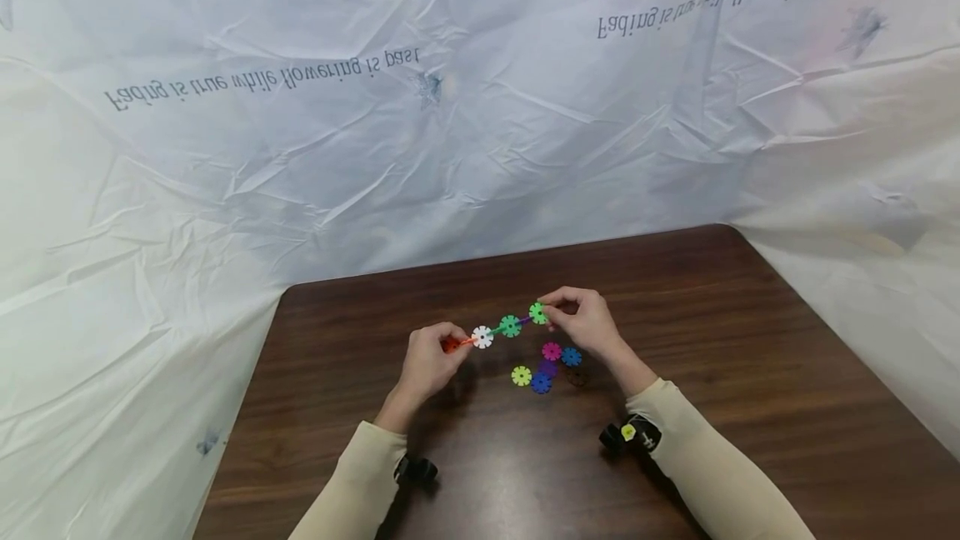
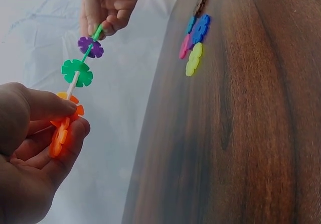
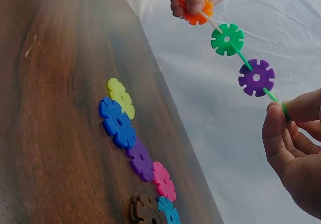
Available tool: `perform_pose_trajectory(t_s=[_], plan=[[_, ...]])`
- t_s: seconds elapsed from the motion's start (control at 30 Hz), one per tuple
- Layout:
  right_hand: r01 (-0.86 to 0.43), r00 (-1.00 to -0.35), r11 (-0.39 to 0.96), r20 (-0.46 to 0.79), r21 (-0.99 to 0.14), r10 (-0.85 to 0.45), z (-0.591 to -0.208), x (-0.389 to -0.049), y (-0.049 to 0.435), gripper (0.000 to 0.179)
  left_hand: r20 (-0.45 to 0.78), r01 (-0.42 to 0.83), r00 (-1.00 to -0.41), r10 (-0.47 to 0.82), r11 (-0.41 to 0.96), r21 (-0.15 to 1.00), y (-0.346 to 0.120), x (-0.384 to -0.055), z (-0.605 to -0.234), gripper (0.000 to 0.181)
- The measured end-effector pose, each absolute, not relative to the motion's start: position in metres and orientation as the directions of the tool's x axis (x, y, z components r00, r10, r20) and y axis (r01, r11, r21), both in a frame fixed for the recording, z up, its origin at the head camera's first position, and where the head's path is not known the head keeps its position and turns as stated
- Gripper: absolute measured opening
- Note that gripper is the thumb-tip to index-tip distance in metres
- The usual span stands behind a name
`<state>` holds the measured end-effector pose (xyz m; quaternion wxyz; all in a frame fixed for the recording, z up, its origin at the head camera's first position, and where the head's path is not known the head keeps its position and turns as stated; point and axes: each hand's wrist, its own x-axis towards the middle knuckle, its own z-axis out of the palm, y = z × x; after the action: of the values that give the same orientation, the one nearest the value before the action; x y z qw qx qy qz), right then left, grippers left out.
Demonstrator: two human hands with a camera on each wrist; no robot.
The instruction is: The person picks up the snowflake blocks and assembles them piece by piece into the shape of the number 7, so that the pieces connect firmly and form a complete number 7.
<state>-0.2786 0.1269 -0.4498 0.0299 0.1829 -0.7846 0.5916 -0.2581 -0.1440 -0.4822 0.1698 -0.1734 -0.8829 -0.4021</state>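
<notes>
A chain of slotted plastic snowflake discs stretches between both hands above the table. My left hand (image 1: 431,363) pinches its orange end, where an orange disc (image 2: 59,139) shows between thumb and fingers. From there the chain runs through a white disc (image 1: 482,337), a green disc (image 1: 511,326) and a purple disc (image 3: 257,77), each set crosswise to its neighbour. At the other end, the thumb and fingertips of my right hand (image 1: 591,325) pinch a light green disc (image 1: 537,312). The fingers partly cover both end discs.
Loose discs lie on the dark wooden table (image 1: 720,440) below the chain: yellow (image 1: 521,376), blue (image 1: 541,382), purple (image 3: 141,158), pink (image 1: 551,351), light blue (image 1: 572,357) and brown (image 3: 146,210). A pale printed sheet (image 1: 450,148) hangs behind the table's far edge.
</notes>
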Motion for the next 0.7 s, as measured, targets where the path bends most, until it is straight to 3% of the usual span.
perform_pose_trajectory(t_s=[0.7], plan=[[-0.307, -0.942, 0.219, 0.262, -0.926, -0.212, -0.4511, -0.2779, 0.1236, 0.018, 0.462, 0.448, -0.873, 0.153, 0.624, 0.641, -0.1383, -0.259, -0.4857, 0.01]])
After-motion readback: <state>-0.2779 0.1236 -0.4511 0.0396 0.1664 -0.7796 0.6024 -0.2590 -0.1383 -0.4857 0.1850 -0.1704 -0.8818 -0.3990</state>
